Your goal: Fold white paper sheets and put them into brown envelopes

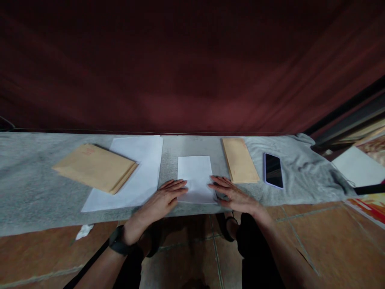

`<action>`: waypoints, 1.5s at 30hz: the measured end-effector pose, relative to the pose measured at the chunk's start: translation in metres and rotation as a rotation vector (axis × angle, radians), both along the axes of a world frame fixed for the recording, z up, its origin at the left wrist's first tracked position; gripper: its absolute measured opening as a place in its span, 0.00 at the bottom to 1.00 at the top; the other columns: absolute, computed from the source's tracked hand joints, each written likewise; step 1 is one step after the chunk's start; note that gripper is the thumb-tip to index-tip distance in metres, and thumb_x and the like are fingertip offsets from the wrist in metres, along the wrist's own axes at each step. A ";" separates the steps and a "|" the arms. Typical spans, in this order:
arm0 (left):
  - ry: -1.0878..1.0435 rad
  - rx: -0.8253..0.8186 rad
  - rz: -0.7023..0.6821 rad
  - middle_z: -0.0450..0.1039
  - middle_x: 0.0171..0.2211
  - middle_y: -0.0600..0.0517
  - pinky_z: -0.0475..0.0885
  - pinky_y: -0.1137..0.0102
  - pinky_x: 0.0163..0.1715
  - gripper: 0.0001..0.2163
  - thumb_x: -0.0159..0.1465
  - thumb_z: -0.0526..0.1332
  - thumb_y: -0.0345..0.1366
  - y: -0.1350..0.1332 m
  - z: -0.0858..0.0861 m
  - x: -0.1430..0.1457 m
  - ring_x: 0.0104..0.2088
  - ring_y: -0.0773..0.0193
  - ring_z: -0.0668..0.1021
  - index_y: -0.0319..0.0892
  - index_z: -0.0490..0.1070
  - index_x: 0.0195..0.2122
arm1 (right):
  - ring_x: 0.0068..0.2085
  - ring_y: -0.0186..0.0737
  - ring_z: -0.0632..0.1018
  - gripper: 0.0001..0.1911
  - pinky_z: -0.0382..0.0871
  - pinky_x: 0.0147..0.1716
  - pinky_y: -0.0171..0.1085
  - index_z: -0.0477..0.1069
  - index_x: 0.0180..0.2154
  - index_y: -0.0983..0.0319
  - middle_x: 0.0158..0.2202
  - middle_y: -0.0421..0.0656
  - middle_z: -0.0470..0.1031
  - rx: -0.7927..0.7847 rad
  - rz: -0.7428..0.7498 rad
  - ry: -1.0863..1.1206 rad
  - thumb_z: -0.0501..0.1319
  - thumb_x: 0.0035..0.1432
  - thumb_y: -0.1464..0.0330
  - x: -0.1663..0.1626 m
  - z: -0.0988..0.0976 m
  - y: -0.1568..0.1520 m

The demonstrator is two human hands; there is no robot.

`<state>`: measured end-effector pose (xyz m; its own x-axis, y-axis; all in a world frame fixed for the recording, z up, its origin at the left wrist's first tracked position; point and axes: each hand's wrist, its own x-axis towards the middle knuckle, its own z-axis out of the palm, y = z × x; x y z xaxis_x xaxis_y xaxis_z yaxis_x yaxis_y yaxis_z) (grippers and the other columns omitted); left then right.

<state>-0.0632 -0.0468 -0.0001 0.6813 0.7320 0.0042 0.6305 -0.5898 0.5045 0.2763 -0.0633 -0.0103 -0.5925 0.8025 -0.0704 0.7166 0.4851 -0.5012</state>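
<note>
A folded white sheet of paper [195, 175] lies on the grey cloth-covered table [36, 188] straight ahead of me. My left hand [164, 200] lies flat with fingers stretched, its fingertips on the sheet's near left edge. My right hand [233, 195] lies flat too, fingers spread, touching the sheet's near right edge. Neither hand holds anything. A black band sits on my left wrist.
Left of the sheet lies a stack of white paper [132, 172] with brown envelopes [96, 166] on top. A narrow brown envelope [240, 159] and a dark phone [273, 169] lie to the right. A dark red curtain [192, 68] hangs behind the table. Tiled floor lies below.
</note>
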 end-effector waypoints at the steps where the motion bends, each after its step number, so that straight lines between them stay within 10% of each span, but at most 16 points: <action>1: -0.050 -0.007 0.029 0.71 0.62 0.51 0.61 0.57 0.68 0.21 0.66 0.54 0.27 0.001 0.000 0.001 0.65 0.61 0.69 0.49 0.75 0.57 | 0.71 0.44 0.58 0.32 0.54 0.69 0.52 0.64 0.65 0.51 0.72 0.42 0.57 0.012 -0.008 0.023 0.63 0.61 0.72 -0.002 0.001 0.001; 6: -0.256 -0.216 0.248 0.82 0.47 0.49 0.76 0.63 0.49 0.18 0.71 0.53 0.44 0.000 0.008 0.006 0.46 0.56 0.82 0.44 0.79 0.50 | 0.59 0.44 0.75 0.14 0.65 0.62 0.47 0.78 0.52 0.56 0.55 0.45 0.78 0.043 -0.089 0.229 0.57 0.69 0.68 -0.013 0.010 0.006; 11: -0.338 -0.341 0.437 0.80 0.29 0.53 0.72 0.70 0.30 0.20 0.67 0.55 0.51 0.002 0.009 0.009 0.29 0.61 0.77 0.41 0.80 0.38 | 0.37 0.41 0.80 0.18 0.72 0.41 0.37 0.80 0.34 0.59 0.34 0.43 0.81 -0.081 -0.250 0.297 0.55 0.70 0.62 -0.022 0.015 0.007; 27: -0.410 -0.481 0.492 0.79 0.29 0.53 0.70 0.70 0.32 0.19 0.62 0.59 0.51 0.007 0.006 0.008 0.30 0.61 0.76 0.40 0.79 0.34 | 0.37 0.42 0.79 0.19 0.72 0.39 0.37 0.81 0.39 0.60 0.35 0.42 0.82 -0.266 -0.366 0.388 0.56 0.67 0.56 -0.027 0.008 0.009; 34: -0.370 -0.657 0.231 0.81 0.39 0.49 0.73 0.67 0.42 0.16 0.59 0.66 0.51 0.009 0.018 -0.005 0.42 0.54 0.79 0.43 0.82 0.36 | 0.54 0.42 0.77 0.12 0.68 0.55 0.38 0.82 0.40 0.53 0.51 0.41 0.80 -0.290 -0.142 0.396 0.61 0.65 0.58 -0.023 0.024 0.009; 45: -0.507 -0.383 0.623 0.78 0.30 0.51 0.71 0.69 0.34 0.17 0.63 0.59 0.50 0.023 -0.008 0.032 0.33 0.60 0.77 0.41 0.76 0.34 | 0.36 0.41 0.81 0.18 0.67 0.34 0.35 0.78 0.40 0.61 0.33 0.44 0.81 -0.175 -0.566 0.037 0.52 0.71 0.60 -0.051 0.006 0.015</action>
<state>-0.0316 -0.0238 -0.0080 0.1421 0.9820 -0.1241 0.4278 0.0522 0.9024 0.2248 -0.0487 -0.0044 -0.0807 0.9727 -0.2174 0.8204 -0.0591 -0.5687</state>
